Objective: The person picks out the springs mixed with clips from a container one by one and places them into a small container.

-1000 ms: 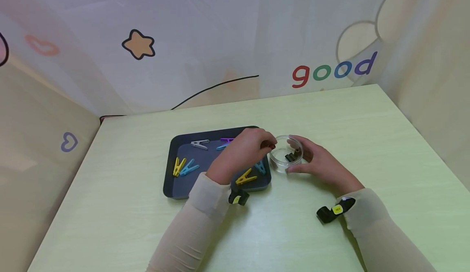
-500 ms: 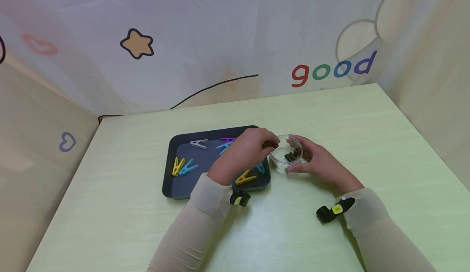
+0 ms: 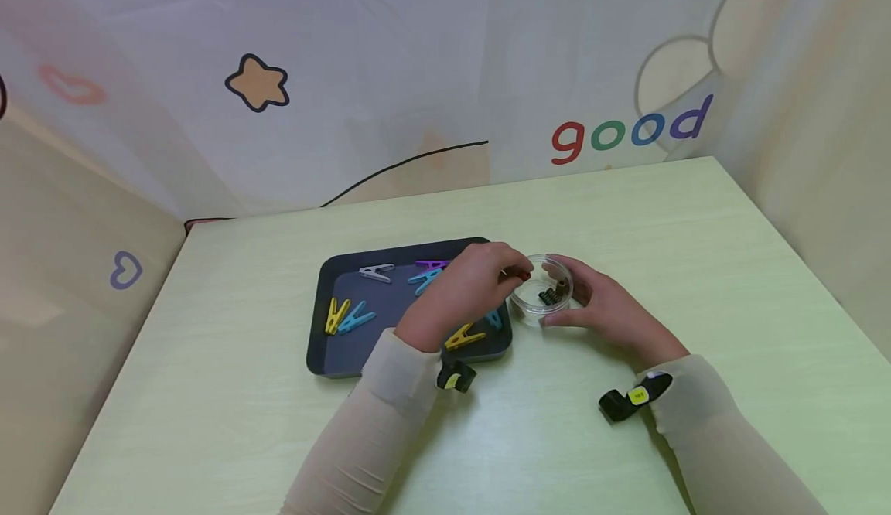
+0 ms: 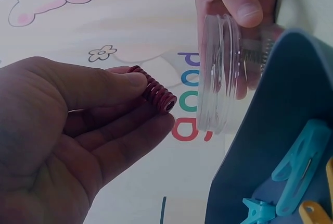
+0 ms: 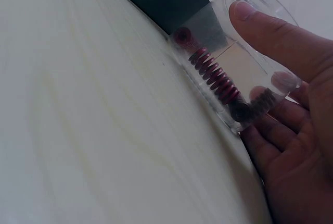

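Observation:
Between thumb and fingers, my left hand [image 4: 78, 114] pinches a red coil spring [image 4: 156, 91]. In the head view that left hand [image 3: 473, 287] is at the left rim of a clear round jar [image 3: 532, 314], the spring at the jar's mouth. My right hand [image 3: 602, 306] grips the jar from its right side. Through the wall, the right wrist view shows a red spring [image 5: 213, 75] and a dark spring [image 5: 263, 103] lying at the bottom of the jar [image 5: 229, 52]. The jar stands upright on the table, without a lid.
A dark tray [image 3: 316, 345] is just left of the jar, under my left forearm. It holds yellow clothespins [image 3: 337, 316], blue clothespins [image 3: 356, 318], a grey clothespin [image 3: 377, 272] and a purple clothespin [image 3: 431, 264]. A printed curtain [image 3: 390, 74] hangs behind the table.
My left hand has shifted slightly right with the red spring, bringing it closer over the jar's rim. The right hand stays on the jar.

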### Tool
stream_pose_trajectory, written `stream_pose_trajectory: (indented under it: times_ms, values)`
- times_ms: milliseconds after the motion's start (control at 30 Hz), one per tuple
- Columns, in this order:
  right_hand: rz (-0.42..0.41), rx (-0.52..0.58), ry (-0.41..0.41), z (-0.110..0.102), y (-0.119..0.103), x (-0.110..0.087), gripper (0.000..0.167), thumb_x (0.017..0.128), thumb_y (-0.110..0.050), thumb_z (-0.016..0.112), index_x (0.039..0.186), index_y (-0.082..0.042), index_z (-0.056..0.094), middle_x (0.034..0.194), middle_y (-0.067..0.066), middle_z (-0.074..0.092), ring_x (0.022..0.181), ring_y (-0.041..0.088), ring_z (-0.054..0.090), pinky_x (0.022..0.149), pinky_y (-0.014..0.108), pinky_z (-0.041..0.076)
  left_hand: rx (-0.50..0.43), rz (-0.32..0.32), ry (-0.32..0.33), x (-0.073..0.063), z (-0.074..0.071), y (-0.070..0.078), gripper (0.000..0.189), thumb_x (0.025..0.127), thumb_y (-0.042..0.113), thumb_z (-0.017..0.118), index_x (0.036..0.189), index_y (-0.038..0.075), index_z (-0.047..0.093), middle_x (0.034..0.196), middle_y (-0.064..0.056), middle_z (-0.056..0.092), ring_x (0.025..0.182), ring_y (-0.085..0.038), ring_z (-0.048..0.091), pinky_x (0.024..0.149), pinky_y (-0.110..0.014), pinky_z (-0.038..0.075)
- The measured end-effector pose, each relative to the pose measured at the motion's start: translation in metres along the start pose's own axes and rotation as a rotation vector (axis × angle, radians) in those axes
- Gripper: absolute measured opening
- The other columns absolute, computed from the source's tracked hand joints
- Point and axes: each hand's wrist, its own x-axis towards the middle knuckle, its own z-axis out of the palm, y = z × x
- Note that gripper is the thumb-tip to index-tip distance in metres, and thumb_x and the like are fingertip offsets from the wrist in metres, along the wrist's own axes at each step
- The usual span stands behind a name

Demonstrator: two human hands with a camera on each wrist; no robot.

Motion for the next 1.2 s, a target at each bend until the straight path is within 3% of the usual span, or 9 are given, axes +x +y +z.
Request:
stream_pose_trajectory:
  times_ms: [733, 1200]
  values:
    - [0.007, -0.005, 0.001, -0.001, 0.000, 0.000, 0.093, 0.072, -0.047, 0.082, 0.150, -0.031, 0.032, 0.151, -0.001, 0.041, 0.143, 0.027, 0.035, 0.115, 0.051, 0.030, 0.014, 0.045, -0.009, 0.002, 0.006, -0.001, 0.023, 0.097, 0.014, 0.059, 0.116, 0.012, 0.070, 0.109, 0.001, 0.069, 0.095, -0.009, 0.062, 0.089, -0.022, 0.051]
    - [0.011, -0.008, -0.003, -0.001, 0.001, 0.001, 0.094, 0.072, -0.048, 0.081, 0.150, -0.030, 0.032, 0.152, -0.001, 0.040, 0.144, 0.027, 0.034, 0.115, 0.051, 0.030, 0.004, 0.026, -0.021, 0.003, 0.010, -0.001, 0.023, 0.097, 0.014, 0.059, 0.116, 0.011, 0.071, 0.110, 0.002, 0.069, 0.095, -0.009, 0.059, 0.088, -0.020, 0.050]
